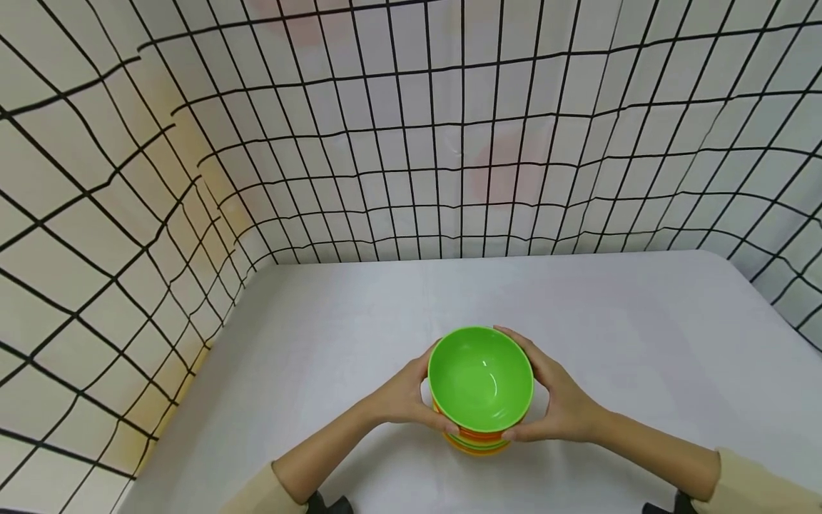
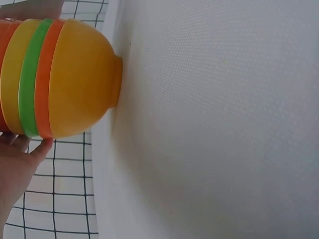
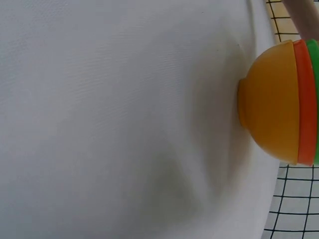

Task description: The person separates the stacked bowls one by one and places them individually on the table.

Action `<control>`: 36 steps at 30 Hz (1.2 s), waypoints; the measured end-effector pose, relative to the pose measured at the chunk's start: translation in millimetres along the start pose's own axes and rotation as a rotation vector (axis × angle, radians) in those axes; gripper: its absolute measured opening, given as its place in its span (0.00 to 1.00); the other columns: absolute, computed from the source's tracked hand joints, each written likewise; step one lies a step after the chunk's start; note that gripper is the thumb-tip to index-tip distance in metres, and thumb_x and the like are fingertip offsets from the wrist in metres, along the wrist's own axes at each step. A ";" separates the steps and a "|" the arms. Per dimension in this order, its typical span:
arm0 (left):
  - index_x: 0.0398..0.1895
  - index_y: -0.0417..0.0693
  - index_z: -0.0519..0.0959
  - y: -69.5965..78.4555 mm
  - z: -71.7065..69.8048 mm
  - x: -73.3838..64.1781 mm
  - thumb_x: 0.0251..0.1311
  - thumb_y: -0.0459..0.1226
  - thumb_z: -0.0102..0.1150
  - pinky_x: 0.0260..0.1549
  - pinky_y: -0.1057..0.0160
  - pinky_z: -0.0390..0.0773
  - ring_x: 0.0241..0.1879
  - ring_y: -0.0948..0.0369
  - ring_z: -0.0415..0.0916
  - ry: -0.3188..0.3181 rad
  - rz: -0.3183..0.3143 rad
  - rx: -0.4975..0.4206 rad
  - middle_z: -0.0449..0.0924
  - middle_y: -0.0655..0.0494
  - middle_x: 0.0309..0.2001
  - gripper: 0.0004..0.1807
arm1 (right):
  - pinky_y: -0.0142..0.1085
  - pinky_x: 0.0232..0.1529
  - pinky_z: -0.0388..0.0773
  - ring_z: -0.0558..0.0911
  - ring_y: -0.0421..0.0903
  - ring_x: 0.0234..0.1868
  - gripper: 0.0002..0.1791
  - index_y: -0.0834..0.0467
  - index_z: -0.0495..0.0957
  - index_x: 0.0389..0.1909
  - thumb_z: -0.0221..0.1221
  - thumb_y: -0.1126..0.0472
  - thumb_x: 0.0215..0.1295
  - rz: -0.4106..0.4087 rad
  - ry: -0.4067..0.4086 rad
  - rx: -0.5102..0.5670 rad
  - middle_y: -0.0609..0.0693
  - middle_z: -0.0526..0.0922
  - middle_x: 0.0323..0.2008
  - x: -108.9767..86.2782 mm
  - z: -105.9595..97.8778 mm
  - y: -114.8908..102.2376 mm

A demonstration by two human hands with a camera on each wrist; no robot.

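A stack of nested bowls stands upright between the two hands, a green bowl [image 1: 481, 378] on top with its inside showing. Below it, orange, yellow and green rims alternate down to a yellow-orange bottom bowl [image 2: 82, 79], whose foot is close over the white tabletop. My left hand [image 1: 404, 396] grips the stack from the left, thumb at the near side and fingers round the far side. Mirroring it, my right hand [image 1: 568, 400] holds the right side, fingertips at the far rim and thumb in front. In the right wrist view the lower bowls [image 3: 274, 102] show from the side.
The white-covered table [image 1: 308, 314] extends around the stack. Black grid netting [image 1: 462, 135] rises behind the table's far edge and along its left and right sides, with pale sheeting behind it.
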State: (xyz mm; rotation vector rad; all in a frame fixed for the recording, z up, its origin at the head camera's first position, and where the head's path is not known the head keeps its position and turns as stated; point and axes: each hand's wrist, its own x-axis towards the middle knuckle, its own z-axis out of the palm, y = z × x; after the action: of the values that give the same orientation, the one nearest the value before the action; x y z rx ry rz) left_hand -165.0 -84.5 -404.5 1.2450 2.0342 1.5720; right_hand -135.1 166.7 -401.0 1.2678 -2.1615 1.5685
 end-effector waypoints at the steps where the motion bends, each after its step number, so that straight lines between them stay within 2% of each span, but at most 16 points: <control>1: 0.69 0.51 0.51 0.2 0.0 0.2 0.29 0.27 0.76 0.61 0.57 0.65 0.61 0.59 0.63 0.000 -0.002 0.000 0.65 0.52 0.63 0.60 | 0.28 0.58 0.67 0.66 0.43 0.63 0.62 0.67 0.49 0.68 0.76 0.54 0.34 0.000 0.003 0.004 0.61 0.62 0.64 0.8 -0.3 -0.5; 7: 0.69 0.51 0.51 8.3 -0.7 0.5 0.30 0.25 0.75 0.62 0.57 0.63 0.62 0.60 0.63 -0.001 -0.013 0.005 0.65 0.52 0.63 0.59 | 0.27 0.58 0.67 0.67 0.43 0.63 0.64 0.69 0.49 0.68 0.77 0.55 0.31 -0.004 0.000 0.008 0.62 0.61 0.65 5.4 -0.6 -3.5; 13: 0.68 0.46 0.53 20.4 -1.7 1.2 0.31 0.23 0.73 0.62 0.56 0.63 0.61 0.60 0.63 -0.002 -0.011 0.000 0.65 0.49 0.62 0.56 | 0.29 0.60 0.66 0.66 0.43 0.63 0.66 0.64 0.49 0.69 0.78 0.52 0.29 0.066 0.004 -0.047 0.58 0.61 0.66 7.5 1.5 -11.5; 22: 0.69 0.51 0.53 4.2 -0.7 -1.0 0.30 0.26 0.75 0.62 0.58 0.64 0.61 0.60 0.64 0.004 -0.022 0.006 0.66 0.52 0.62 0.58 | 0.29 0.62 0.63 0.66 0.43 0.63 0.66 0.61 0.49 0.69 0.78 0.50 0.27 0.104 0.024 -0.074 0.56 0.61 0.66 9.8 5.0 -16.3; 28: 0.69 0.51 0.54 2.1 -1.0 -0.6 0.30 0.25 0.75 0.62 0.57 0.64 0.61 0.60 0.64 0.009 -0.009 0.009 0.66 0.53 0.62 0.58 | 0.30 0.60 0.65 0.67 0.43 0.61 0.66 0.59 0.50 0.69 0.79 0.50 0.26 0.141 0.034 -0.084 0.52 0.64 0.64 10.4 6.3 -17.6; 36: 0.69 0.49 0.54 -0.2 1.4 -0.9 0.30 0.26 0.75 0.62 0.57 0.64 0.61 0.59 0.64 0.016 -0.002 -0.008 0.66 0.51 0.62 0.58 | 0.29 0.60 0.65 0.68 0.43 0.60 0.66 0.61 0.51 0.69 0.78 0.51 0.27 0.123 0.046 -0.098 0.53 0.66 0.62 8.5 7.4 -17.1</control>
State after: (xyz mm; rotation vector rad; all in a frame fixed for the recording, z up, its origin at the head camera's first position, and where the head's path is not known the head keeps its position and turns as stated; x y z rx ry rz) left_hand -163.6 -84.3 -405.4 1.2305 2.0362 1.5926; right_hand -125.7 154.7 -387.4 1.0786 -2.2958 1.4993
